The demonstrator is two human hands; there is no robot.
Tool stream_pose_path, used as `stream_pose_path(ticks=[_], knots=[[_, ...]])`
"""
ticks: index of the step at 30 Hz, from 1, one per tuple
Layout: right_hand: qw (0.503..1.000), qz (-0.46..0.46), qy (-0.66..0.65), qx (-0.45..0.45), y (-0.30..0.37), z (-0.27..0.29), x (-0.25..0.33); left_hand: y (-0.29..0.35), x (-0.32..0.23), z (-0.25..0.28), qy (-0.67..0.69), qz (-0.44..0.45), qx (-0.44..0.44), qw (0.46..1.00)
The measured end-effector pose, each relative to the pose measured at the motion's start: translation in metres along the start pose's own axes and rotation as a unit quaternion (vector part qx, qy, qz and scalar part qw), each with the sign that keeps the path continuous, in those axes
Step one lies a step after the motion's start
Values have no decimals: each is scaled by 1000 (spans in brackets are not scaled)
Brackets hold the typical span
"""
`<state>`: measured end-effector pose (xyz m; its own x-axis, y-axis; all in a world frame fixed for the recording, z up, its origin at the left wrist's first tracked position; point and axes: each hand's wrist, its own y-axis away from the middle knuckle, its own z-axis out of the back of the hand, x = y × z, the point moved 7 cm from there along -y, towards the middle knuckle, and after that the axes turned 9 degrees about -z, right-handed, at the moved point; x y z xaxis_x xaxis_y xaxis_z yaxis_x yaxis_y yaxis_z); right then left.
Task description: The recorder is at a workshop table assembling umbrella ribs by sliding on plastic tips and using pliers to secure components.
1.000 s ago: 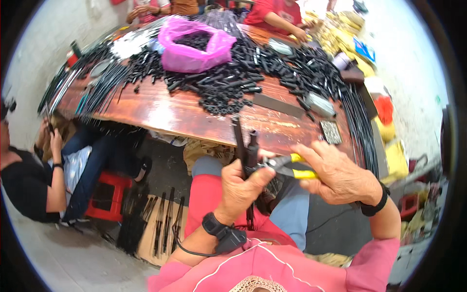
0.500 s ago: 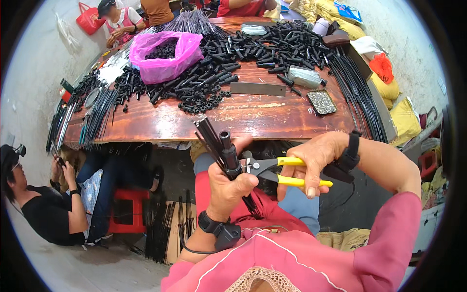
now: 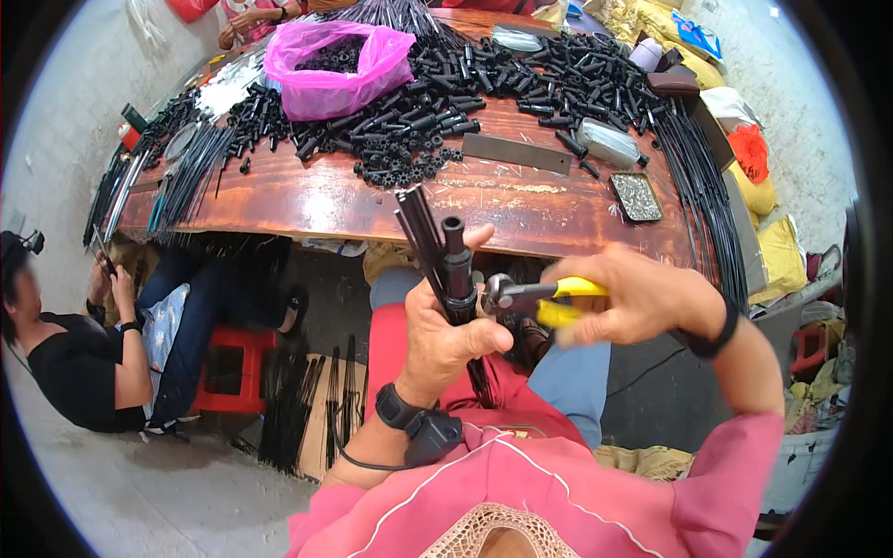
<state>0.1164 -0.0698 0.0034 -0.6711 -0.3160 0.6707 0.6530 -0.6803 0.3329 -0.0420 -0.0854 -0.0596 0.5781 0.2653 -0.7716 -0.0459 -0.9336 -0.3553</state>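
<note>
My left hand point(image 3: 448, 337) is closed around a bundle of thin black rods with a black plastic tube, which looks like a folded umbrella frame point(image 3: 457, 265). The bundle stands tilted above my lap, its rod tips upward and its lower ends below my palm. In my right hand point(image 3: 633, 293), slightly blurred, is a pair of pliers point(image 3: 530, 294) with yellow handles and a dark metal head. The head is close to the right side of the black tube, by my left fingertips. Whether the jaws touch or grip anything there, I cannot tell.
The wooden table point(image 3: 307, 200) ahead bears heaps of black tubes point(image 3: 437, 84), a pink bag point(image 3: 339, 79), a metal strip point(image 3: 517, 154), a tin of small metal pieces point(image 3: 636, 196) and long black rods point(image 3: 698, 186). A co-worker point(image 3: 84, 353) sits at left beside a red stool point(image 3: 234, 372).
My right hand has turned over the pliers, and their spread handles now lie more hidden under it. The bundle stays in my left hand. The whole view has shifted slightly.
</note>
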Motion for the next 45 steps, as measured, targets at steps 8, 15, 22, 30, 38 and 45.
stream_pose_path(ticks=[8, 15, 22, 30, 38, 45], knots=[[992, -95, 7, 87, 7, -10, 25, 4, -6, 7, -42, 34, -28, 998], [968, 75, 163, -176, 5, 4, 23, 4, 3, 12, 68, 15, 1, 998], [972, -24, 225, -59, 1, 5, 23, 3, 5, 9, 65, 72, -3, 995], [896, -155, -126, 397, 2, -24, -9, -2, 5, -2, 47, 26, 32, 998], [957, -104, -136, 233, -11, -5, -12, -7, 18, 3, 40, 125, 14, 991], [995, -24, 65, -74, -2, -15, -6, -12, 16, 9, -15, 111, -68, 991]])
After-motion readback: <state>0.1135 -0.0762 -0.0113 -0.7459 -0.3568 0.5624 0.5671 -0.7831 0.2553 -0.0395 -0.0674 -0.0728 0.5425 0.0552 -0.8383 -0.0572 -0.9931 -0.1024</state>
